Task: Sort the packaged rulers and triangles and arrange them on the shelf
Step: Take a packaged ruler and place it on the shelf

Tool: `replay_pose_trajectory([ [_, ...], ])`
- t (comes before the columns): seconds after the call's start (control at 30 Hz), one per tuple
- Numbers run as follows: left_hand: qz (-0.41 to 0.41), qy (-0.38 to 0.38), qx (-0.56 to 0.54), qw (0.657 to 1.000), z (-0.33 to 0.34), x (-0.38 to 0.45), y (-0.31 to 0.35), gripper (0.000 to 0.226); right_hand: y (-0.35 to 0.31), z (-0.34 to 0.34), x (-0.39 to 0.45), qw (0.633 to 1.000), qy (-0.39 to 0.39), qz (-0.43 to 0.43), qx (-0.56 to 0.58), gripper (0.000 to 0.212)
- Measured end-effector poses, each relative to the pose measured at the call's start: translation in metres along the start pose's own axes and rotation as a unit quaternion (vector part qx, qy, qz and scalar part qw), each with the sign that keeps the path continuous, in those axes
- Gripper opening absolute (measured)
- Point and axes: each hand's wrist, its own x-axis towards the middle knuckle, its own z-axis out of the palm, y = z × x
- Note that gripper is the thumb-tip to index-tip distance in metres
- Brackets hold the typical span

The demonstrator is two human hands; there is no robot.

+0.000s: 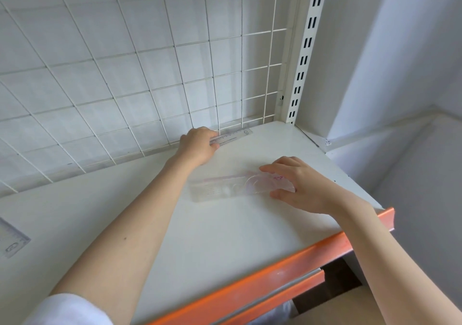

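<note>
A clear ruler (235,135) lies along the back of the white shelf (220,237), against the wire grid. My left hand (198,147) pinches its left end between thumb and fingers. Nearer the front lies a clear packaged ruler set (225,187) with a protractor and pink print. My right hand (300,184) grips the right end of that pack, fingers curved over it and thumb at its near edge. A third clear ruler (12,239) lies at the far left edge of the shelf, partly cut off by the frame.
A white wire grid (125,62) backs the shelf. A slotted upright post (303,50) stands at the back right corner. The shelf's front edge is an orange strip (287,262); a lower shelf shows beneath. A white wall is on the right.
</note>
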Motion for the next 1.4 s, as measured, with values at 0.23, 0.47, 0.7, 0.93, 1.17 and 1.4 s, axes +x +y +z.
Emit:
replay_pose_trajectory([
  [0.23,-0.002,-0.002,-0.090,0.996,-0.001,-0.005,-0.004,0.031,-0.002,0.001,0.000,1.000,-0.004,0.000,0.009,0.052],
  [0.47,0.013,0.009,-0.095,0.995,0.000,-0.004,-0.004,0.031,-0.003,0.001,-0.004,1.000,-0.007,0.010,0.005,0.052],
  [0.7,0.015,0.012,-0.093,0.995,0.002,-0.010,-0.006,0.038,-0.007,0.000,-0.009,1.000,-0.015,0.008,0.008,0.051],
  [0.93,0.016,0.028,-0.097,0.995,0.005,-0.011,-0.003,0.039,-0.010,-0.002,-0.019,1.000,-0.020,0.009,0.014,0.052],
  [1.17,0.007,0.021,-0.097,0.995,0.004,-0.011,0.003,0.040,-0.007,0.000,-0.029,0.999,-0.018,0.015,0.021,0.052],
  [1.4,0.021,0.013,-0.088,0.996,-0.001,-0.028,0.007,0.043,-0.009,-0.002,-0.034,0.999,-0.022,0.017,0.041,0.052],
])
